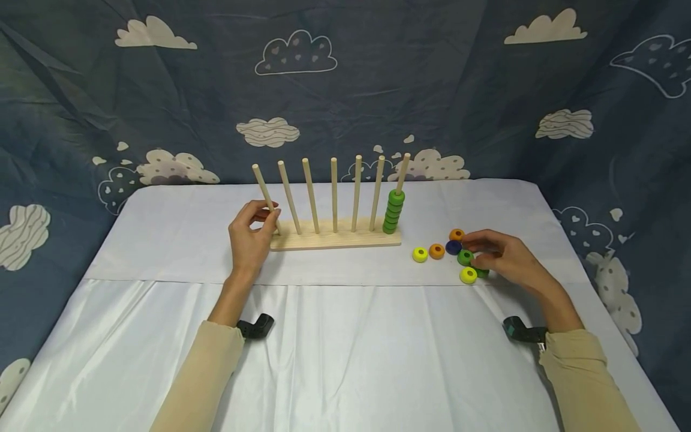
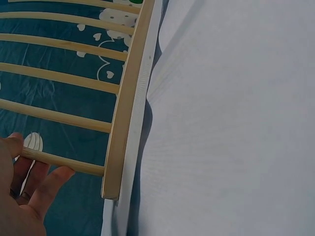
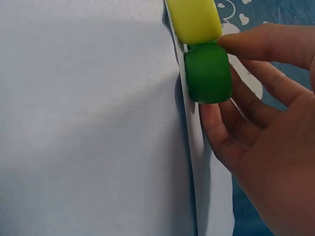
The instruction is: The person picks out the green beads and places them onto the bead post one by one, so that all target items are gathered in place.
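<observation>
A wooden peg rack [image 1: 335, 239] has several upright pegs in a row. My left hand [image 1: 252, 237] holds its leftmost peg [image 2: 64, 160] between thumb and fingers. The rightmost peg carries a stack of green beads [image 1: 393, 212]. To the right of the rack, my right hand [image 1: 504, 255] is at a loose group of beads, its thumb and fingers parted around a green bead [image 1: 465, 258]; whether they grip it is unclear. Another green bead [image 3: 208, 73] lies under the hand, close to the fingers. Beside it is a yellow bead [image 3: 194, 19].
A dark blue bead [image 1: 453, 247], orange beads [image 1: 436, 251] and another yellow bead [image 1: 420, 254] lie left of the right hand. White cloth [image 1: 351, 348] covers the table. Behind it hangs a dark curtain [image 1: 378, 90] with cloud prints.
</observation>
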The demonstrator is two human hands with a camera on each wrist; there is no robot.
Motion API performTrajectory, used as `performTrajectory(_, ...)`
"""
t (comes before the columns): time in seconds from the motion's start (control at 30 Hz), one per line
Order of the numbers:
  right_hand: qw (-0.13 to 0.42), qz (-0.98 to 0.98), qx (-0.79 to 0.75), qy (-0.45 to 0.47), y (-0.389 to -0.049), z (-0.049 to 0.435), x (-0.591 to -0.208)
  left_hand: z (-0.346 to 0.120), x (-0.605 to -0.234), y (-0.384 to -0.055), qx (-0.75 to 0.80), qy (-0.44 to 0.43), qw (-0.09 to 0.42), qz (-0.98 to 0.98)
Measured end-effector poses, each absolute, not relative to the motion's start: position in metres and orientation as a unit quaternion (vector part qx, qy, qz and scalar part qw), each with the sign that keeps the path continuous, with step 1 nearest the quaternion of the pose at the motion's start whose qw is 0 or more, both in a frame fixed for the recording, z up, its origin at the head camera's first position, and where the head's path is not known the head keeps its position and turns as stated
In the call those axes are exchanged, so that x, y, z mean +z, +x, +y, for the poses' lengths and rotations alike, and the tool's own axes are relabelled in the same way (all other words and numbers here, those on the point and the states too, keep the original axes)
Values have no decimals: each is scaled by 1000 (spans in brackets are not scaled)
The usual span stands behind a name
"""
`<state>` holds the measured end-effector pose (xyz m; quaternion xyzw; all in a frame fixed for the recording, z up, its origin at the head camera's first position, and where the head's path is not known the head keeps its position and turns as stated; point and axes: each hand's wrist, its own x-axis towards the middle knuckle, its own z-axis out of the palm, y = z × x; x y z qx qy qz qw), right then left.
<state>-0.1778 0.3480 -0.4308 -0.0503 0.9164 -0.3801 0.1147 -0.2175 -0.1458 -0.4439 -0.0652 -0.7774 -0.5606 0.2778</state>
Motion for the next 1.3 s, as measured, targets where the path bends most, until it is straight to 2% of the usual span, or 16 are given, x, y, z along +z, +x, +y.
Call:
performTrajectory(0.23,129,923,-360,-46,-180,346,-433,-145,-442,-218,-560,-66,278,-777)
performTrajectory(0.7,113,928,-352,-41,-185,345,-429,-145,-442,-217,-563,-60,272,-778)
performTrajectory(1.03,49,922,-384,-16,-187,341,-420,-146,-445,-216,-562,-56,275,-778)
performTrajectory(1.3,0,897,-440,-39,-190,336,-414,-146,-443,-215,-560,-58,268,-782)
